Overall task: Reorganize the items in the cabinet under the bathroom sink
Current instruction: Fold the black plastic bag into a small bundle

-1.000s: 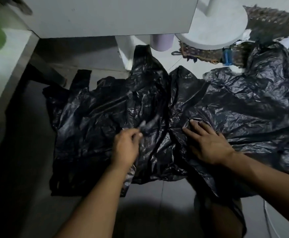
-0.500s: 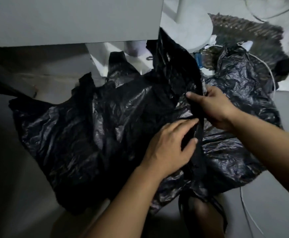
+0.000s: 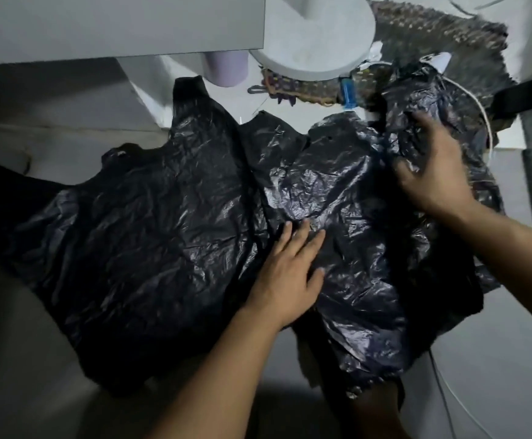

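Both hands flat on black plastic bags — no grip, fingers straight.

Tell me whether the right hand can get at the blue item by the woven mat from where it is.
Probably yes: the right hand rests on the black bags just below the blue item, with nothing between them.

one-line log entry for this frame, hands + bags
left hand: flat on black plastic bags | right hand: spread on bags' crumpled right part | bags: spread on floor
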